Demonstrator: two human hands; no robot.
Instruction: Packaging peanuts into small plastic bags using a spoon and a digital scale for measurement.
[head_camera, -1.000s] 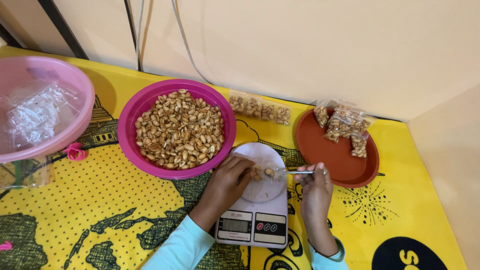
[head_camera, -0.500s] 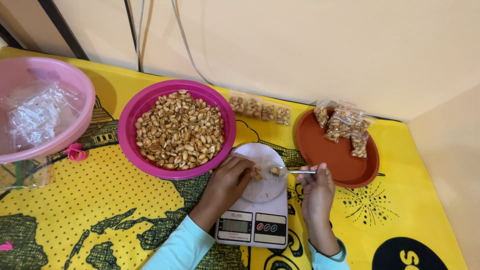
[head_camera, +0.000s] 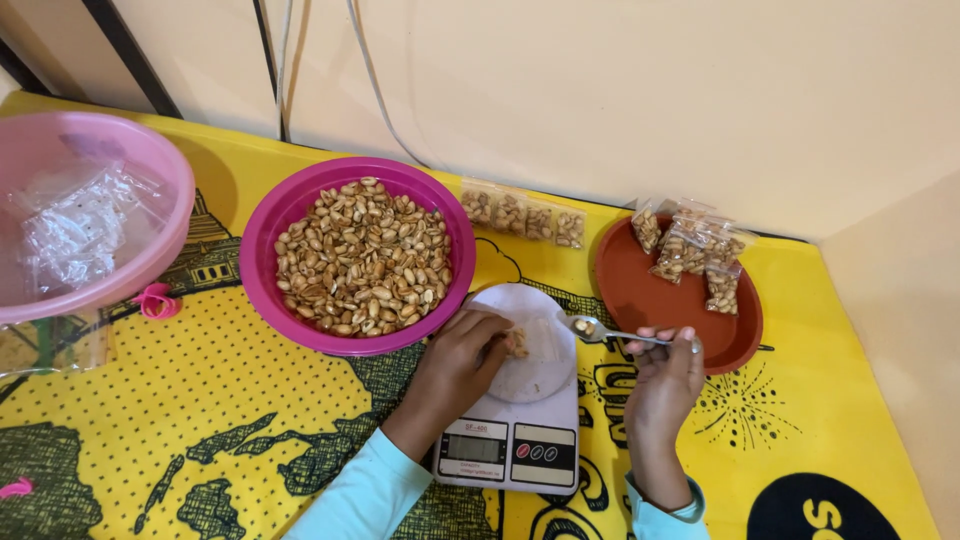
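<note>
1. Head view: the left hand (head_camera: 462, 357) rests on the round white pan of the kitchen scale (head_camera: 512, 415), its fingers pinched on a small clear bag (head_camera: 528, 343) that lies on the pan with a few peanuts inside at the fingertips.
2. The right hand (head_camera: 664, 372) is closed around the handle of a metal spoon (head_camera: 598, 330). The spoon is held roughly level, its bowl pointing left, just past the right edge of the scale pan, with what looks like a peanut or two in it.
3. The scale stands on the yellow patterned table (head_camera: 200, 400), its display and buttons facing the person, between the two light-blue sleeves.
4. A magenta bowl (head_camera: 300, 200) heaped with roasted peanuts sits just up and left of the scale, its rim near the left hand.
5. To the right, a brown round tray (head_camera: 660, 300) holds several small filled peanut packets (head_camera: 690, 255) at its far side; the right hand is at the tray's near rim.
6. A strip of filled packets (head_camera: 520, 218) lies against the wall between bowl and tray.
7. At the far left a pale pink basin (head_camera: 150, 170) contains crumpled clear plastic bags.
</note>
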